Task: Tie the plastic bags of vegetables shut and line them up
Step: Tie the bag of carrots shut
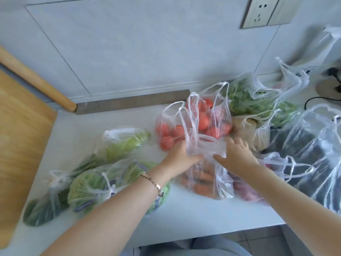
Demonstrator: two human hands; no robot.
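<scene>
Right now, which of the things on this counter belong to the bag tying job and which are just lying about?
Job: carrot bag gripped by the left hand, tomato bag, cabbage bag, leafy greens bag.
Lying about: cutting board, rolling pin, wall socket, black cable.
</scene>
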